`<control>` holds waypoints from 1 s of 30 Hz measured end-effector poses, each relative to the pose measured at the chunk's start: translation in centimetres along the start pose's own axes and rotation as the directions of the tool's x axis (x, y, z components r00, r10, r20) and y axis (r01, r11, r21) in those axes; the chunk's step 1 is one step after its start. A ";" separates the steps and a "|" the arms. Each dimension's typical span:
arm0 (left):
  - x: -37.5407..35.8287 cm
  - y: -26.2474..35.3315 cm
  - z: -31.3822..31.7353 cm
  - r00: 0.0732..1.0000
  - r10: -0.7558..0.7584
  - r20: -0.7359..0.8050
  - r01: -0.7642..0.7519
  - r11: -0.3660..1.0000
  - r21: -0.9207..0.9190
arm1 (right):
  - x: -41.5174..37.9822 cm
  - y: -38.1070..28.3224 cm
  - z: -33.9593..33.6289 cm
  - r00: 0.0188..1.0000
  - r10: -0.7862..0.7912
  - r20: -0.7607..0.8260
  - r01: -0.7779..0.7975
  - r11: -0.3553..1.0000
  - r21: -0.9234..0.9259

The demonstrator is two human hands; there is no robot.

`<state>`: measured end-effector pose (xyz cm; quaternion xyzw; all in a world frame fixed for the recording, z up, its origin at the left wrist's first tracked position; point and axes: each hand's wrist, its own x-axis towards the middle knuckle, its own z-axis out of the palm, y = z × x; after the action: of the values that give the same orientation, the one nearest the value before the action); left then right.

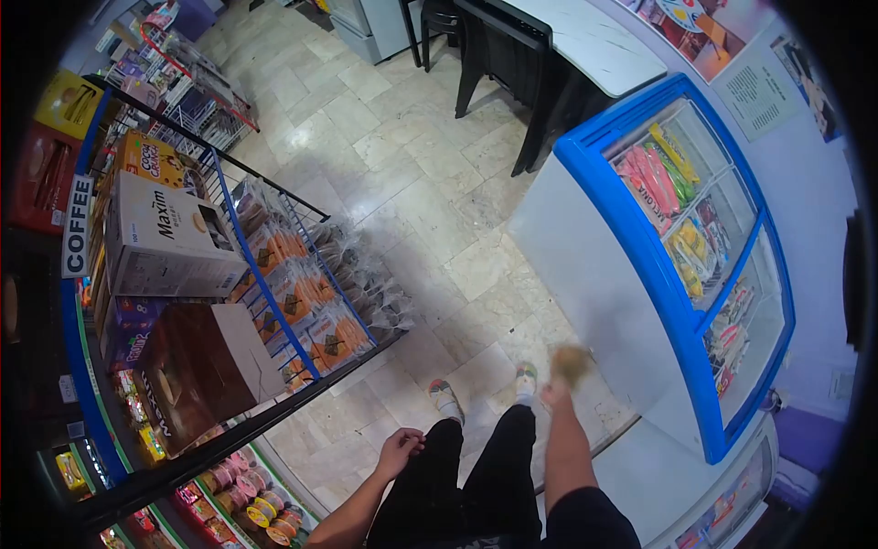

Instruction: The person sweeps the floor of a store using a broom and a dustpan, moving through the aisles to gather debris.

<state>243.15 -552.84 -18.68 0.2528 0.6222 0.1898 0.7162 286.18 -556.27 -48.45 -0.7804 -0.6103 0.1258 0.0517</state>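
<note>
One COFFEE-signed rack [294, 398] stands left of your left hand [402, 450]. Blue-rimmed freezer [660, 284] is right of your right hand [555, 393]. Left hand: half-curled, nothing visible in it. Blurred tan item [572, 363]: right at the front of your right hand, which looks narrowed around it. Step looks like carrying; next move probably calls for firm grip, freezer clearance.

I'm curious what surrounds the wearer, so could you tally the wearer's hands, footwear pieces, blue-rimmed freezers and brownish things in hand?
Left hand and right hand: 2
Footwear pieces: 2
Blue-rimmed freezer: 1
Blurred brownish thing: 1
Total: 6
</note>
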 end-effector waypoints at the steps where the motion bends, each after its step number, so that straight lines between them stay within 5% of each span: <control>1: 0.1 -0.1 0.0 1.000 0.010 -0.026 -0.010 1.000 -0.004 | 5.9 -4.6 0.8 0.995 -0.086 0.049 0.081 0.992 0.096; 2: -0.1 0.3 0.4 0.997 0.000 -0.080 -0.002 1.000 -0.024 | 9.5 -7.2 3.0 0.980 -0.176 0.090 0.157 0.968 0.194; 3: -0.2 0.7 1.1 0.993 -0.001 -0.115 -0.005 0.999 -0.048 | 13.3 -7.6 14.8 0.904 -0.298 0.306 0.356 0.922 -0.154; 4: -0.4 1.0 1.8 0.988 -0.004 -0.152 -0.007 0.998 -0.070 | 16.9 -11.0 17.2 0.948 -0.074 0.309 0.016 0.983 0.185; 5: -0.3 1.5 2.5 0.982 -0.001 -0.189 -0.017 0.996 -0.091 | 20.5 -16.4 7.0 0.713 0.114 0.692 -0.631 0.535 0.562; 6: -0.1 1.6 3.4 0.974 -0.003 -0.227 -0.015 0.997 -0.080 | 24.5 -23.5 -6.9 0.309 0.274 0.911 -0.880 -0.281 0.383; 10: 1.0 3.3 8.9 0.920 -0.011 -0.393 -0.070 0.979 -0.192 | 30.8 -23.4 -9.6 0.416 -0.081 0.906 -0.880 -0.286 0.378; 13: 2.5 4.5 15.0 0.888 -0.028 -0.459 -0.151 0.925 -0.347 | 32.2 -20.0 -14.0 0.442 -0.197 0.875 -0.896 -0.137 0.422; 16: 3.8 5.3 21.2 0.902 -0.057 -0.427 -0.163 0.872 -0.462 | 28.1 -15.2 -18.7 0.397 -0.204 0.895 -0.865 0.242 0.439; 17: 4.3 5.5 22.9 0.906 -0.059 -0.418 -0.167 0.859 -0.483 | 25.8 -13.7 -21.4 0.344 -0.234 0.909 -0.868 0.290 0.403; 20: 4.5 5.2 26.2 0.880 -0.108 -0.462 -0.183 0.821 -0.541 | 20.1 -9.9 -29.9 -0.118 -0.320 0.940 -0.893 0.449 0.041; 22: 4.4 4.5 27.4 0.846 -0.156 -0.510 -0.190 0.806 -0.561 | 18.0 -8.9 -32.9 -0.290 -0.343 0.894 -0.914 0.375 -0.153; 25: 3.8 2.8 27.9 0.779 -0.221 -0.587 -0.231 0.769 -0.596 | 16.0 -9.7 -29.1 -0.536 -0.207 0.819 -0.834 0.284 -0.474; 27: 3.0 2.8 28.3 0.752 -0.257 -0.608 -0.237 0.754 -0.612 | 13.4 -8.2 -19.2 -0.625 -0.309 0.717 -0.771 0.390 -0.504; 29: 2.5 2.9 28.6 0.733 -0.274 -0.623 -0.251 0.743 -0.621 | 13.5 -9.6 -12.2 -0.258 -0.148 0.955 -0.697 0.712 -0.078; 30: 2.3 2.8 28.8 0.731 -0.278 -0.623 -0.246 0.744 -0.621 | 15.3 -9.8 -8.0 -0.188 -0.172 0.967 -0.612 0.791 0.022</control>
<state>272.04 -552.85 -15.96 -0.1142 0.7314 0.4715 0.4794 282.51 -538.51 -40.49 -0.4611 -0.2124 0.8260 -0.2450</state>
